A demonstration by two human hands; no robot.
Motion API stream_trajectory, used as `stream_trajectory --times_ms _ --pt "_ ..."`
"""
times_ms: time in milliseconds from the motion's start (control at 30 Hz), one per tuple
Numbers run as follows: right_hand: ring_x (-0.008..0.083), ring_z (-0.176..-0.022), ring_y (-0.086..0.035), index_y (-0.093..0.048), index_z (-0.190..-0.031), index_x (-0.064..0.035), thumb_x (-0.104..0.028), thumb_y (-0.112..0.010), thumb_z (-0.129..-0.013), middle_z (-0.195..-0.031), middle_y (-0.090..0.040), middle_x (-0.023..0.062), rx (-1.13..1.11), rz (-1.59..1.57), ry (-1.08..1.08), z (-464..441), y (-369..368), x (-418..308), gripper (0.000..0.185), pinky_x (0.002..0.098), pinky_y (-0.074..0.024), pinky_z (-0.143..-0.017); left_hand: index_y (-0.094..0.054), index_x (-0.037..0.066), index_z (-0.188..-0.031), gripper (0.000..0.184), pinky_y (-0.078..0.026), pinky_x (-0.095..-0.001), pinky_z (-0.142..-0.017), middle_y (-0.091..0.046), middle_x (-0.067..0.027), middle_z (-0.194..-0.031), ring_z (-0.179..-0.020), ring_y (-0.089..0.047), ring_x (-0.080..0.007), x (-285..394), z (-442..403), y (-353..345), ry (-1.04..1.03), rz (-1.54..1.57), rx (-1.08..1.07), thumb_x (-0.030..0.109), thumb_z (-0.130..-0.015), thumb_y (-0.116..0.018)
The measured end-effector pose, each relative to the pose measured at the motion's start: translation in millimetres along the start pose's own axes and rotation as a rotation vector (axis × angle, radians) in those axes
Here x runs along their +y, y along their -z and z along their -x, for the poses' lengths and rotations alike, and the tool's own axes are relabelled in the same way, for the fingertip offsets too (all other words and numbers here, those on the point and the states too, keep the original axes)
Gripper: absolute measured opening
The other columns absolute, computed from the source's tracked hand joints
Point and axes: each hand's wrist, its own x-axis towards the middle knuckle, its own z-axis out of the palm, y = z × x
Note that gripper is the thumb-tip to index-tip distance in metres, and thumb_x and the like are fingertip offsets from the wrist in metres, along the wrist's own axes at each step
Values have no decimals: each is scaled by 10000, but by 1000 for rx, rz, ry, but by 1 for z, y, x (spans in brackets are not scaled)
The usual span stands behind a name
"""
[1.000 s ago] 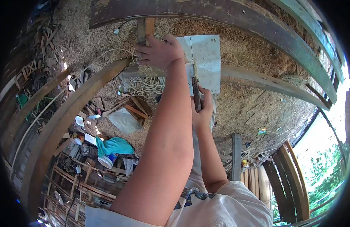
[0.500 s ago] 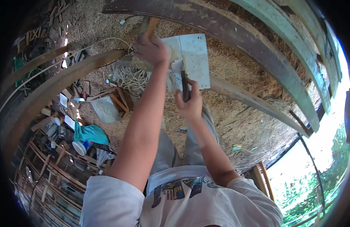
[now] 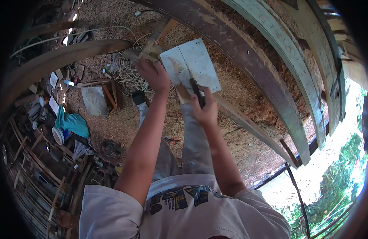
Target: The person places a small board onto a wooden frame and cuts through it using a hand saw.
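Observation:
My right hand is wrapped round a narrow dark tool whose far end reaches over a white board. A tan smear or worn patch marks the board's left part. The tool's tip blends into a pale patch there, so its exact kind is unclear. Just left of the board is my left hand, its fingers apart and nothing visible in them. A wooden piece stands beyond that hand. The board lies across a long timber.
Large curved timber ribs arch across the right, and another curved beam is on the left. Coiled pale rope, a wooden box, a teal cloth and a white bucket sit at left. Wood shavings cover the ground.
My left hand has drawn back from the wooden piece toward my body, its fingers now apart. The right hand still grips the tool. The view has turned, and the board appears tilted.

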Motion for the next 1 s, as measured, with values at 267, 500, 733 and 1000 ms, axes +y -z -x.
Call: stream_trajectory --times_ms 267,500,733,1000 --pt "315 -602 -688 -627 -1245 -86 -274 -694 -962 -658 -640 149 -152 58 97 -64 21 10 346 420 -518 -593 -306 -72 -1595 682 -293 -674 -1175 -154 -443 -1645 -1518 -222 -611 18 11 -41 62 -165 163 364 -1079 -396" --pt "337 -687 -725 -573 -1324 -65 -264 -682 -983 -758 -687 184 -207 81 157 -60 18 16 409 430 -542 -648 -321 -43 -1591 670 -283 -705 -1171 -167 -389 -1676 -1555 -193 -575 33 6 -62 301 -157 229 375 -1072 -390" --pt "147 -692 -591 -546 -1357 -22 -208 -646 -1026 -782 -651 108 -305 40 95 -54 22 13 393 337 -486 -644 -396 -32 -1543 637 -349 -684 -1133 -275 -424 -1606 -1489 -308 -592 31 10 -75 240 -368 331 388 -1066 -438" --pt "339 -691 -704 -534 -1365 -64 -210 -668 -997 -781 -686 181 -263 -12 120 -51 20 11 419 424 -535 -666 -355 -44 -1549 680 -388 -657 -1123 -254 -385 -1622 -1495 -305 -577 31 5 -71 250 -370 281 378 -1029 -472"
